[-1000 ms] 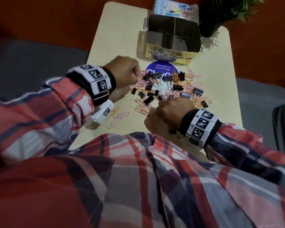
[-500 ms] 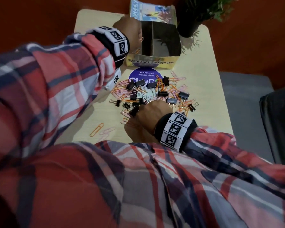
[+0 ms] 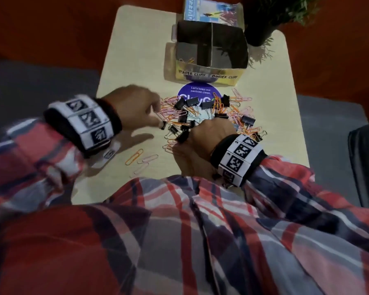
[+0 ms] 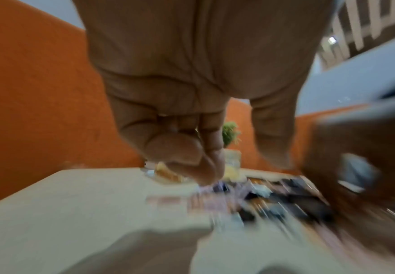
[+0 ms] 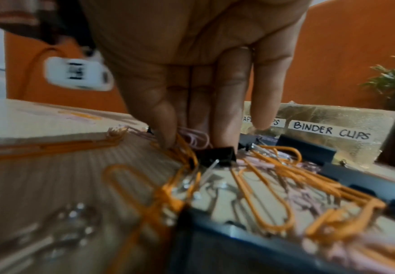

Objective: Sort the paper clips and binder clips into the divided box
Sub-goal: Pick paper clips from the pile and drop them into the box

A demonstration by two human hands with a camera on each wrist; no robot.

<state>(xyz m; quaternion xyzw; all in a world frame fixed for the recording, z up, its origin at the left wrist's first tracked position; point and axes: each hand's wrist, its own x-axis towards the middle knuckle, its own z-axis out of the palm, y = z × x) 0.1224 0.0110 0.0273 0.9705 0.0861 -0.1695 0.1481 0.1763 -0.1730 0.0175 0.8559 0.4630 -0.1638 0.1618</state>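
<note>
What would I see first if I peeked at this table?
A messy heap of clips, orange, pink and black, in the middle of the table, with the left hand and right hand in it. Behind it stands a box labelled PAPER CLIPS and BINDER CLIPS.

Dim, warm light overhead. The left hand [image 3: 134,107] smears with motion blur, casting a soft shadow on the bench [image 3: 136,50]. The left wrist view is streaked throughout; the right wrist foreground is out of focus.
</note>
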